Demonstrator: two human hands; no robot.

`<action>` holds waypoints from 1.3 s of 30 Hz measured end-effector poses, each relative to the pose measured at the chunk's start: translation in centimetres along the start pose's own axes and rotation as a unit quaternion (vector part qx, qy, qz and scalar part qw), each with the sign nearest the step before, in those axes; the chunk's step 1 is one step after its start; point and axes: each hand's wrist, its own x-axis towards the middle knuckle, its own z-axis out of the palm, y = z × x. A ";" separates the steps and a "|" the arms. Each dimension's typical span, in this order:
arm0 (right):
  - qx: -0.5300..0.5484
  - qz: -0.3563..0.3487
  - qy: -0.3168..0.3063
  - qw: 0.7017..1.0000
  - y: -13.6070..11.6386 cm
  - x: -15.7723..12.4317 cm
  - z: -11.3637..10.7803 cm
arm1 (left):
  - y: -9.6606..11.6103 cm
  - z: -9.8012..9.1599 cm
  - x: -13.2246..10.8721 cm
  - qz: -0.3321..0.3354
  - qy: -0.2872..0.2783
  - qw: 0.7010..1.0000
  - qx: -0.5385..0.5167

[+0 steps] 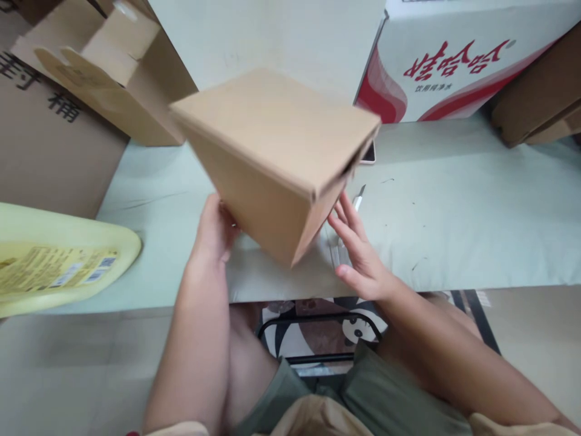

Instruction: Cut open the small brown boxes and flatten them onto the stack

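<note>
A closed brown cardboard box [267, 133] is held tilted above the pale green table, one corner pointing at me and slightly blurred. A narrow gap shows along its right edge. My left hand [213, 230] grips its left side, the fingertips hidden behind the cardboard. Against the lower right side rest the fingers of my right hand [358, 248], with the thumb held apart. Just beyond that hand lies a white-handled craft knife [358, 198], partly covered by the fingers. The edge of a phone [370, 154] shows from behind the box.
A white and red carton [436, 79] stands at the back of the table [454, 206]. On the left are an open cardboard box [154, 85], a large printed carton [59, 145] and a pale yellow bottle [68, 257]. Another brown carton [535, 91] sits far right.
</note>
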 end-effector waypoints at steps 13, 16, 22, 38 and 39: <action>-0.013 -0.022 0.106 0.994 0.0 0.2 -2.0 | 1.3 0.2 -1.9 -0.134 -0.138 0.955 0.227; 0.000 -0.041 0.088 0.995 -0.6 0.2 -1.2 | 0.7 -0.1 -0.6 0.126 0.095 0.986 0.061; 0.015 -0.037 -0.006 0.999 -1.4 -0.2 0.1 | 0.5 0.8 0.2 0.364 -0.013 0.927 -0.084; -0.043 0.037 0.096 0.994 -1.7 1.2 -0.5 | 0.6 1.7 -0.6 0.266 0.065 0.959 -0.067; -0.080 0.086 0.121 0.986 -1.7 1.3 -0.9 | 0.6 1.7 -0.7 0.267 0.064 0.959 -0.067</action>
